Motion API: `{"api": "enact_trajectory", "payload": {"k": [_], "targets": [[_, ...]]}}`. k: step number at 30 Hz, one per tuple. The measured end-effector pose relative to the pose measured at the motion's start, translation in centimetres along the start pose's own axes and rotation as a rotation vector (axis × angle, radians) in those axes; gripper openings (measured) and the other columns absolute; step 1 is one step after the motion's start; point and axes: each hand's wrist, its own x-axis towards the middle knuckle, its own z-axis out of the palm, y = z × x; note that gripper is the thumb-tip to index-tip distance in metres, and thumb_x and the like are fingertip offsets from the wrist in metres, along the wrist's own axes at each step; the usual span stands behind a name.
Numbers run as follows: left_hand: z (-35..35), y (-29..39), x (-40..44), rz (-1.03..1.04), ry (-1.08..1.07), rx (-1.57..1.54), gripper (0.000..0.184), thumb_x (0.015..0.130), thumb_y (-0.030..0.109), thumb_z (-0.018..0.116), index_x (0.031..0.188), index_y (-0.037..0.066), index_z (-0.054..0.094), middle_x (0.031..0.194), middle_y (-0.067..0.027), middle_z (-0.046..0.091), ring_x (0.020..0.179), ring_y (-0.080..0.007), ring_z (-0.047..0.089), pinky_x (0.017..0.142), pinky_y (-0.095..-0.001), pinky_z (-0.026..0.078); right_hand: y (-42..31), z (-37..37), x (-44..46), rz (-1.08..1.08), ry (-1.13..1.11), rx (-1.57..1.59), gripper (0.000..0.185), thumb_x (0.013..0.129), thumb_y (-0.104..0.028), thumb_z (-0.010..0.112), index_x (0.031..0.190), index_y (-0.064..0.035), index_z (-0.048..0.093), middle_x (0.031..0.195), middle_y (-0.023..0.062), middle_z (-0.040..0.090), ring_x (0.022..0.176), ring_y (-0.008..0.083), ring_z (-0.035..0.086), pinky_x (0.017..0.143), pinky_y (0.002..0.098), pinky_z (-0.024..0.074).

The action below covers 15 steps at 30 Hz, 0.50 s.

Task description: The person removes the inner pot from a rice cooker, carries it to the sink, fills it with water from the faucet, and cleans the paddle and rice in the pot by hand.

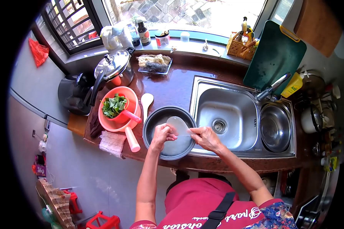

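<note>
Over a dark grey round pot (150, 147) at the counter's front edge, both hands are at a thin, translucent, rounded piece (178, 124) whose exact kind I cannot make out. My left hand (163, 135) is closed, with its curled fingers at the piece's lower left edge. From the other side, my right hand (206, 138) pinches the narrow right end. A pale, cloudy surface shows inside the pot below. Just left of the pot lies a white rice paddle (146, 101).
To the left, pink handled basins (130, 137) hold green leaves (114, 106), with a pressure cooker (114, 65) behind. A steel sink (233, 114) with a metal bowl (275, 128) adjoins the pot's right. A tray of scrubbers (154, 63) sits at the back. A green cutting board (275, 53) leans right.
</note>
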Motion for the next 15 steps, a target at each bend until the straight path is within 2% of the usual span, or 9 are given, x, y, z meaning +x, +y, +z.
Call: {"api": "enact_trajectory", "payload": {"k": [4,8,11,15], "targets": [[0.0,0.1,0.1,-0.018,0.047,0.039,0.017,0.077,0.007,0.044,0.073,0.004,0.06,0.066,-0.0087,0.061,0.047,-0.0095,0.055,0.044,-0.0185,0.044,-1.0,0.6,-0.4,-0.086,0.073,-0.193,0.018,0.08,-0.016,0.05,0.092,-0.0125,0.063,0.07,0.0196,0.058,0.069,0.0357,0.058,0.061,0.0423,0.0469],[-0.5,-0.7,0.7,0.042,0.021,0.062,0.017,0.076,0.005,0.043,0.069,0.005,0.059,0.064,-0.0066,0.061,0.044,-0.0078,0.051,0.042,-0.0178,0.042,-0.9,1.4,-0.7,-0.105,0.111,-0.266,0.012,0.081,-0.015,0.049,0.082,-0.0103,0.06,0.067,0.0202,0.057,0.065,0.0379,0.057,0.057,0.0458,0.046],[-0.8,-1.1,1.0,0.053,0.005,0.075,0.017,0.076,0.006,0.041,0.073,0.005,0.058,0.065,-0.0083,0.06,0.046,-0.0101,0.054,0.042,-0.0191,0.044,-1.2,1.3,-0.7,-0.101,0.121,-0.247,0.011,0.081,-0.015,0.05,0.083,-0.0103,0.06,0.067,0.0205,0.057,0.065,0.0385,0.057,0.056,0.0455,0.0458],[0.6,0.6,-0.2,-0.067,0.076,-0.041,0.019,0.079,0.013,0.04,0.081,0.003,0.056,0.067,-0.0116,0.06,0.051,-0.0141,0.059,0.046,-0.0218,0.048,0.1,1.7,-0.5,-0.118,0.169,-0.166,0.015,0.079,-0.012,0.054,0.092,-0.0095,0.062,0.065,0.0197,0.056,0.062,0.0358,0.057,0.053,0.0402,0.0438]]}}
